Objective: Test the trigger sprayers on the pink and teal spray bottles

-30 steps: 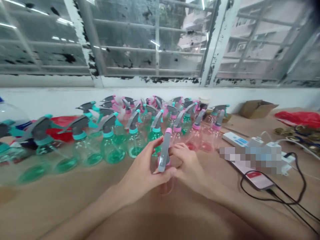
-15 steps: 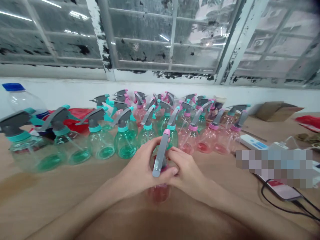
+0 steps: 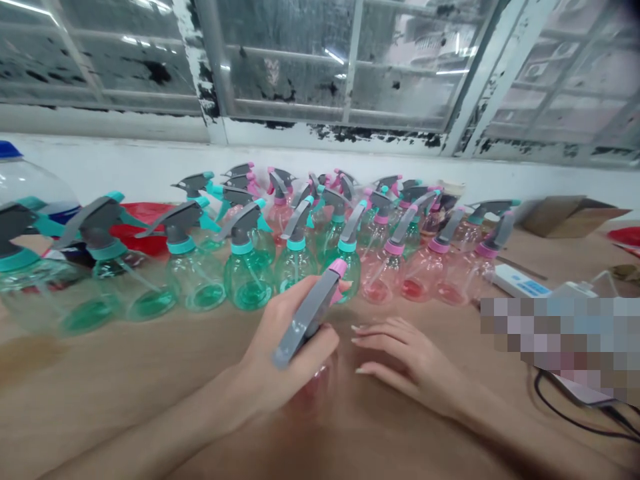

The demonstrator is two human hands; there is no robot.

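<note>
My left hand [image 3: 280, 353] is wrapped round the neck of a pink spray bottle [image 3: 315, 393], just under its grey trigger head with a pink nozzle. The bottle's lower part is blurred, so I cannot tell whether it touches the table. To its right, my right hand [image 3: 410, 353] is apart from the bottle, fingers stretched out over the tabletop with nothing in them. Beyond the hands stands a row of spray bottles, green ones such as this green spray bottle [image 3: 250, 283] on the left and pink ones such as this other pink spray bottle [image 3: 383, 277] on the right.
More spray bottles crowd behind the front row. A large clear jug [image 3: 35, 180] with a blue cap stands at far left, near a red bag [image 3: 143, 230]. At right are a white power strip [image 3: 523, 283], a black cable [image 3: 545, 407] and a cardboard box [image 3: 570, 213].
My right hand has let go of the bottle and moved right, its fingers opening out. The bottle's trigger head has turned and tilted in my left hand. The view has shifted slightly.
</note>
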